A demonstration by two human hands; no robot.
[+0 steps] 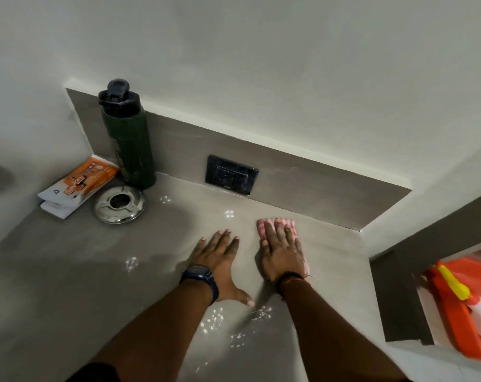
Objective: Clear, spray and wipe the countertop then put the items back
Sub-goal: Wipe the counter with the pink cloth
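Observation:
My right hand [282, 250] lies flat, fingers straight, pressing a pink striped cloth [289, 224] onto the grey countertop [68, 271] near the back wall. My left hand [220, 257] rests flat on the counter beside it, fingers spread, holding nothing. White spray spots [214, 321] dot the counter around my forearms and further back. At the back left stand a dark green bottle [129, 139] with a black cap, a round steel ashtray [120, 204] and an orange-and-white packet [78, 186].
A black wall socket [231, 174] sits in the grey backsplash behind the cloth. The counter ends on the right, where a spray bottle with a yellow trigger [454, 283] lies in an orange container [449, 323] lower down.

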